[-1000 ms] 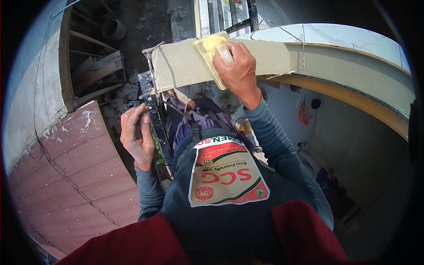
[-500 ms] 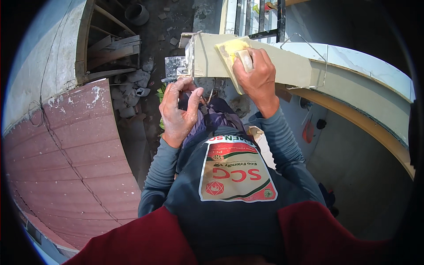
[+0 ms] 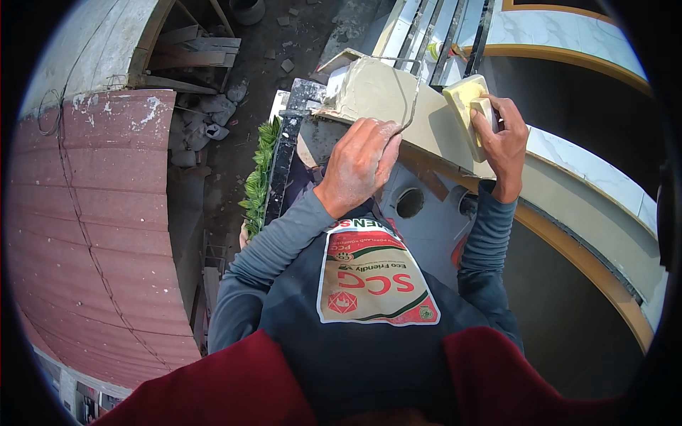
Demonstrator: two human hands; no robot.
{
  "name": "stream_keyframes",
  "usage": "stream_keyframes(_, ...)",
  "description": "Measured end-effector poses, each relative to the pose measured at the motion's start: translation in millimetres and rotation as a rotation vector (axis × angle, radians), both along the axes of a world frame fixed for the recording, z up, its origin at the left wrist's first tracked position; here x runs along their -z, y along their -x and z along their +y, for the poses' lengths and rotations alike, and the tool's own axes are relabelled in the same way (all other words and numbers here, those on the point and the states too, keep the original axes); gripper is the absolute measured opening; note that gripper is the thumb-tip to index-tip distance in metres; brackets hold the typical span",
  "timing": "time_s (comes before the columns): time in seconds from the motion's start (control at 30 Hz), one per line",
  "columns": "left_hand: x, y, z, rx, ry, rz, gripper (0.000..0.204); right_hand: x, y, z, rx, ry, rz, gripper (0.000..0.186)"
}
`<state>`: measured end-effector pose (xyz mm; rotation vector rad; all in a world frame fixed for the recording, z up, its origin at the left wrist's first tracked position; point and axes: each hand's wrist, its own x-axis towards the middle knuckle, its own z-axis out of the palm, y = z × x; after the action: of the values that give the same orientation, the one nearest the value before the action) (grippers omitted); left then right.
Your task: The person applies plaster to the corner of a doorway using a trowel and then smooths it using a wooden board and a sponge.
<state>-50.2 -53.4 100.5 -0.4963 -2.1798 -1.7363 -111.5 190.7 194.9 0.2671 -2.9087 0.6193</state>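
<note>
over the ledge (image 3: pixel 376 89), left hand (image 3: pixel 360 165) pinching bent rod (image 3: pixel 415 91) at edge, right hand (image 3: pixel 506 142) gripping yellow float (image 3: pixel 462 103), well apart

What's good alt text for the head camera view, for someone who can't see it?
A person's right hand grips a yellow plastering float at a beige ledge, while the left hand holds a bent metal rod. Reddish ridged roofing lies to the left.

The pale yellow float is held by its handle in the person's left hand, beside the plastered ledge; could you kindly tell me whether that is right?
Not quite: the head view shows the pale yellow float held by its handle in the right hand, not the left hand, beside the plastered ledge.
</note>
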Motion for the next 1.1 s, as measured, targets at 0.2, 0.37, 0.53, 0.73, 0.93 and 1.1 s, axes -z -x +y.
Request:
stream_keyframes(0.2, 12.6, -26.4, -34.8, -0.294, -0.051, -0.325, 0.018, 43.8, 2.6, -68.8, -0.356, 0.162, 0.008, 0.029)
stream_keyframes(0.37, 9.1, -22.7, -36.2, -0.362, -0.05, -0.225, 0.015, 67.3, 21.5, -102.3, -0.451, 0.087, 0.025, 0.031)
stream_keyframes(0.53, 12.9, -22.8, -38.7, -0.426, -0.057, -0.208, 0.017, 52.5, -5.9, -90.7, -0.618, 0.053, -0.112, 0.032)
stream_keyframes(0.73, 13.5, -22.0, -42.1, -0.435, -0.044, -0.198, 0.014, 38.1, -18.6, -41.3, -0.42, 0.119, -0.045, 0.028)
stream_keyframes(0.93, 11.7, -9.6, -52.3, -0.42, -0.007, -0.149, 0.015, 44.7, -9.3, -68.1, -0.43, 0.134, 0.003, 0.03)
stream_keyframes(1.1, 2.3, -12.2, -59.1, -0.416, -0.1, -0.219, 0.016, 58.4, 13.5, -101.3, -0.599, 0.046, 0.043, 0.032)
